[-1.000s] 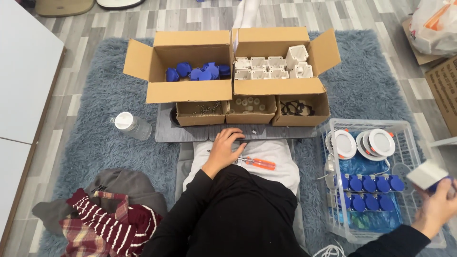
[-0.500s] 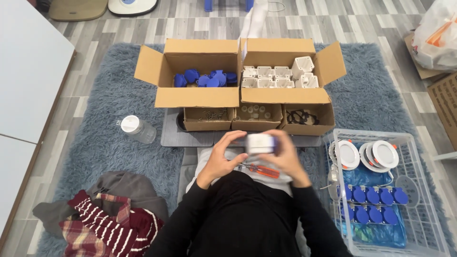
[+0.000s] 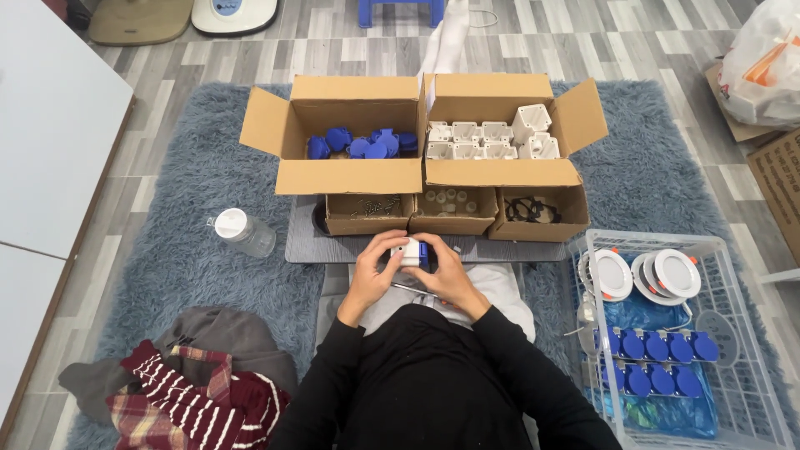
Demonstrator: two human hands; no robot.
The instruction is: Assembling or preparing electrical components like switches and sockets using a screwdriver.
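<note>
Clothing lies at the near left: a grey garment (image 3: 208, 354) with a red, white and plaid striped cloth (image 3: 179, 404) heaped on it, on the shaggy blue-grey rug (image 3: 200, 175). Just beyond, a clear plastic bottle with a white cap (image 3: 242, 232) lies on its side on the rug.

At the far middle stand two open brown cardboard boxes side by side: the left box (image 3: 342, 133) holds blue plastic parts (image 3: 360, 144), the right box (image 3: 500, 133) holds white square plastic housings (image 3: 487, 140). In front of them, on a grey mat (image 3: 304, 242), sit three small open cardboard boxes (image 3: 454, 212) in a row, with small hardware in the left and middle ones and black rings in the right one.

Near the mat's front edge, over the person's lap, the left hand (image 3: 375, 271) and the right hand (image 3: 446, 275) meet around a small white and blue plastic part (image 3: 412, 252). Both hands grip it, fingers curled closed on its sides, the left on the white side, the right on the blue side. An orange-handled screwdriver (image 3: 417, 290) lies on the lap under the hands, mostly hidden.

At the right, a clear plastic crate (image 3: 742, 392) holds round white lamp fittings (image 3: 650, 273) at its far end and rows of blue caps (image 3: 654, 362) nearer. At the far right lies a white plastic bag (image 3: 762, 58).
</note>
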